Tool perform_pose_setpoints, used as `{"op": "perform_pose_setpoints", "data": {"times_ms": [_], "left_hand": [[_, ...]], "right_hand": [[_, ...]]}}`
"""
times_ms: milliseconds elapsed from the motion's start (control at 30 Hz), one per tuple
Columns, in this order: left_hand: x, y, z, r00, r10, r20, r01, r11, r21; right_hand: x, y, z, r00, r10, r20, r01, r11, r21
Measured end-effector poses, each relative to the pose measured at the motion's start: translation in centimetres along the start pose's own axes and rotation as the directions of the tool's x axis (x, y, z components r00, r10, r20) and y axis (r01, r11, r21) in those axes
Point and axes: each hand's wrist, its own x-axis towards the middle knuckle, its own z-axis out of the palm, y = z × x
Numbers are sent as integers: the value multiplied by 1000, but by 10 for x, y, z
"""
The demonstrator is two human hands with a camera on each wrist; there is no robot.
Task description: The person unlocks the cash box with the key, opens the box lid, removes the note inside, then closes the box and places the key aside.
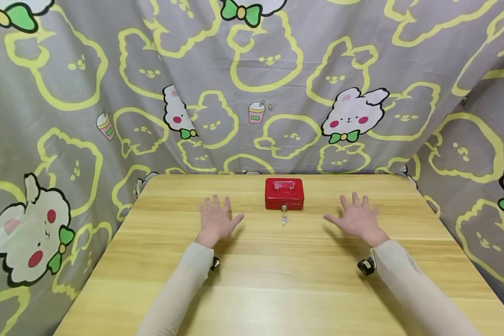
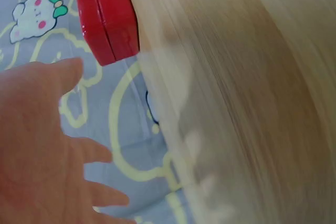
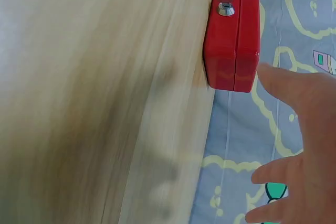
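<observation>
A red metal cash box (image 1: 284, 199) with a folding handle (image 1: 284, 186) on its lid stands closed near the table's far edge. Keys (image 1: 284, 219) dangle from the round lock on its front; in the right wrist view the lock (image 3: 226, 9) shows with a key ring at it. To the box's left, my left hand (image 1: 216, 221) is held with fingers spread, apart from the box and holding nothing. My right hand (image 1: 357, 219) mirrors it on the other side, fingers spread, also empty. Both hands appear raised over the wood, casting soft shadows.
The wooden table (image 1: 252, 280) reaches back to a grey curtain (image 1: 218, 70) printed with yellow outlines and white rabbits, which also hangs along both sides. Dark wrist cameras show at the left cuff (image 1: 215, 263) and right cuff (image 1: 366, 266).
</observation>
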Motion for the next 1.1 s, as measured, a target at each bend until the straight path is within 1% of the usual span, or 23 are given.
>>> {"op": "perform_pose_setpoints", "data": {"times_ms": [67, 133, 200, 333, 433, 500, 600, 700, 767, 833, 900, 1100], "left_hand": [[5, 0, 1, 999, 32, 9, -31, 994, -101], [11, 1, 2, 997, 70, 12, -66, 977, -201], [19, 3, 3, 994, 107, 14, -98, 948, -303], [38, 13, 5, 985, 174, 8, -153, 884, -442], [53, 24, 6, 979, 204, 1, -170, 819, -548], [62, 31, 7, 977, 214, -2, -171, 773, -611], [74, 41, 9, 975, 223, 7, -154, 697, -700], [83, 51, 11, 975, 222, 31, -119, 630, -768], [87, 56, 12, 976, 214, 44, -94, 593, -800], [91, 61, 14, 976, 211, 50, -82, 573, -815], [93, 65, 15, 975, 214, 52, -79, 561, -824], [99, 73, 24, 971, 230, 63, -75, 546, -834]], "right_hand": [[6, 0, 0, 999, -32, -8, 33, 997, 70], [13, -1, 1, 997, -72, -11, 73, 985, 159], [22, -3, 4, 995, -100, -11, 99, 961, 257], [38, -9, 10, 993, -122, -5, 112, 900, 421], [50, -16, 15, 993, -117, 6, 97, 848, 522], [58, -21, 18, 993, -116, 17, 85, 813, 576], [69, -29, 22, 991, -131, 30, 84, 779, 621], [77, -35, 25, 988, -146, 50, 78, 750, 657], [81, -38, 28, 986, -152, 63, 70, 735, 674], [85, -42, 31, 987, -144, 67, 58, 719, 693], [86, -44, 34, 988, -138, 73, 47, 708, 705], [89, -49, 42, 991, -107, 84, 15, 696, 718]]}}
